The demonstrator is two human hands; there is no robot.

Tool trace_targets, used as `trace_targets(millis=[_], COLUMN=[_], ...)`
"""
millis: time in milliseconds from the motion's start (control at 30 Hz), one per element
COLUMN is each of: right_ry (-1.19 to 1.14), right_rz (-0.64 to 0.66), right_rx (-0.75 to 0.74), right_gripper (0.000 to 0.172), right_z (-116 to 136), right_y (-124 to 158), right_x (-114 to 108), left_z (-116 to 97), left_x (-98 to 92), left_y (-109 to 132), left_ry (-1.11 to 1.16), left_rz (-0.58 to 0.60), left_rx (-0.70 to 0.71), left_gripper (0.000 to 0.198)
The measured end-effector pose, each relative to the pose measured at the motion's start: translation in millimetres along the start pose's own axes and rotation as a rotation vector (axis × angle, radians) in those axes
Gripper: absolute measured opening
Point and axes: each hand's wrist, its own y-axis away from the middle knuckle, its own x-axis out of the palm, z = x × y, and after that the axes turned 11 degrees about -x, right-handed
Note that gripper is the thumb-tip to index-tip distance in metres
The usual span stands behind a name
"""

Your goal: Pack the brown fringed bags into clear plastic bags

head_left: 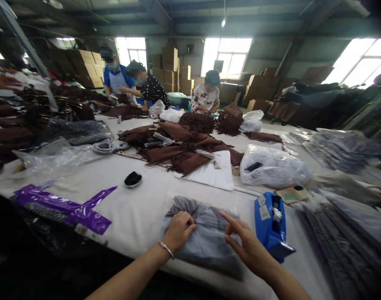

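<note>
In front of me a frosted plastic bag (pixel 205 246) lies flat on the white table, with something dark folded inside it. My left hand (pixel 178 230) rests on the bag's left part, fingers curled and thumb tip against them, seemingly pinching the plastic. Over the bag's right side is my right hand (pixel 242 237), its index finger stretched out and its thumb apart, holding nothing. Just right of that hand stands a blue tape dispenser (pixel 261 223) with a roll in it.
Brown fringed bags (pixel 165 154) lie mid-table beside a stuffed white plastic sack (pixel 273 166). A small dish of black pieces (pixel 133 179) and purple tape (pixel 68 208) are at left. Packed bags (pixel 340 237) are stacked right. Several people work across the table.
</note>
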Motion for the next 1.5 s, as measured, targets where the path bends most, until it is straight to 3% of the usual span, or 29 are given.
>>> trace_targets(millis=[67,133,333,600,800,867,967,1067,1167,1300,1367,1500], right_ry=[0.19,0.322,0.524,0.632,0.505,0.409,0.284,0.186,0.122,0.032,-0.021,-0.168], right_rz=[0.23,0.341,0.409,0.311,0.161,0.145,0.083,0.022,-0.034,-0.195,-0.224,-0.033], right_rx=[-0.07,-0.082,0.017,0.088,0.206,0.237,0.264,0.247,0.227,0.232,0.173,0.046], right_gripper=[0.062,0.072,0.077,0.092,0.11,0.101,0.073,0.074,0.08,0.05,0.041,0.037], right_z=[6,8,6,6,-30,-43,-52,-51,-55,-61,-54,-18], right_y=[-34,-55,-79,-95,-108,-109,-102,-89,-79,-79,-87,-114], right_x=[4,10,24,24,5,-3,-4,6,13,4,0,15], left_z=[-1,-1,-3,-9,-10,-10,-9,-9,-9,7,22,48], left_x=[0.8,2.1,7.3,12.9,12.7,12.1,12.0,10.3,-2.4,-44.2,-67.1,-88.2], left_y=[1,3,7,4,1,2,3,1,2,13,20,26], left_ry=[-0.035,-0.09,-0.263,-0.378,-0.395,-0.379,-0.328,-0.245,-0.155,-0.134,-0.142,0.02], left_rz=[-0.013,-0.029,-0.012,-0.005,0.024,0.034,0.029,0.034,0.057,0.078,0.081,0.133], left_rx=[0.002,0.019,0.075,0.052,0.029,0.023,-0.006,-0.048,-0.114,-0.157,-0.203,-0.355], left_gripper=[0.01,0.01,0.006,0.009,0.011,0.011,0.009,0.007,0.009,0.025,0.022,0.019])
